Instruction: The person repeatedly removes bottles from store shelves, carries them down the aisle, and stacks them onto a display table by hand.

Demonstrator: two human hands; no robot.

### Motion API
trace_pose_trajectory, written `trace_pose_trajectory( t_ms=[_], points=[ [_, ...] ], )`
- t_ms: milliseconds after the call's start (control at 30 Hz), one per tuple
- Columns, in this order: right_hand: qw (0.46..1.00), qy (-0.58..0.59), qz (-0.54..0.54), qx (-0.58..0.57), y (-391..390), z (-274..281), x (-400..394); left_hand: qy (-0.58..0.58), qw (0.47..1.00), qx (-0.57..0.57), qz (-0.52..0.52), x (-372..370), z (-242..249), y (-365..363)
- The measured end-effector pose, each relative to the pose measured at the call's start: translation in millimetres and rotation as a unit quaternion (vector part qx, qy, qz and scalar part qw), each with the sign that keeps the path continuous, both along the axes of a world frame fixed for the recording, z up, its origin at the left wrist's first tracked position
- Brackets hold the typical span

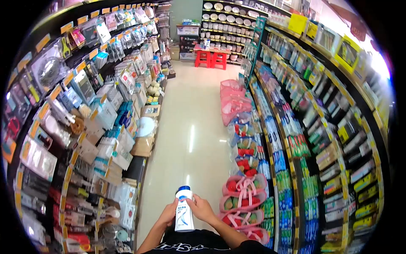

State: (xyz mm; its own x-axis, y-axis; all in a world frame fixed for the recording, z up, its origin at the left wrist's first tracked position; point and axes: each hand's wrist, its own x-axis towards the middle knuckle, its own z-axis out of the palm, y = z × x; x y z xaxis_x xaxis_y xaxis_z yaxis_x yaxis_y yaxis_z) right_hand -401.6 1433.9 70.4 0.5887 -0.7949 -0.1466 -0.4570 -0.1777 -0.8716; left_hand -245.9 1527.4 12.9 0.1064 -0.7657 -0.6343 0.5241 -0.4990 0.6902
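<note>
Upright in front of my chest is a white bottle (184,215) with a blue cap and blue print on its label. My left hand (168,213) grips its left side. On the right side, my right hand (202,208) is closed around it, with the thumb lying across the front near the top. Most fingers of both hands are hidden behind the bottle. Below it shows the black shirt (198,242) with white lettering.
A pale shiny aisle floor (177,127) runs ahead. Hanging kitchen goods (84,110) line the left shelves, toothpaste boxes (298,146) the right. Pink bags (245,194) stand along the right floor edge. Red stools (210,59) and shelved bowls (228,19) are at the far end.
</note>
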Motion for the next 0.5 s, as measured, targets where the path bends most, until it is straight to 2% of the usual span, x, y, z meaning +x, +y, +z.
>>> trace_pose_trajectory(
  t_ms=[67,133,167,233,367,400,500],
  points=[
    [1.000,0.004,-0.017,0.026,-48.5,-1.2,38.0,0.039,0.999,-0.028,0.011,31.8,4.9,-55.6],
    [0.999,-0.011,-0.044,0.029,-95.5,3.4,74.2,0.017,0.999,-0.017,-0.028,73.6,20.4,-112.0],
    [0.998,0.020,-0.042,0.040,-121.0,9.5,90.6,-0.004,0.998,-0.011,-0.059,95.1,25.7,-139.8],
    [0.997,0.011,-0.054,0.044,-170.6,11.6,119.1,0.017,0.998,-0.041,-0.047,119.9,44.3,-191.4],
    [0.993,-0.036,-0.108,0.038,-263.8,22.1,166.5,-0.104,0.978,-0.080,-0.160,175.6,49.1,-300.7],
    [0.988,-0.067,-0.125,0.054,-283.9,15.4,176.0,-0.132,0.969,-0.070,-0.195,187.3,67.5,-324.4],
    [0.974,-0.129,-0.163,0.088,-351.3,-8.3,206.6,-0.224,0.946,-0.083,-0.221,219.3,59.7,-395.9]
  ],
)
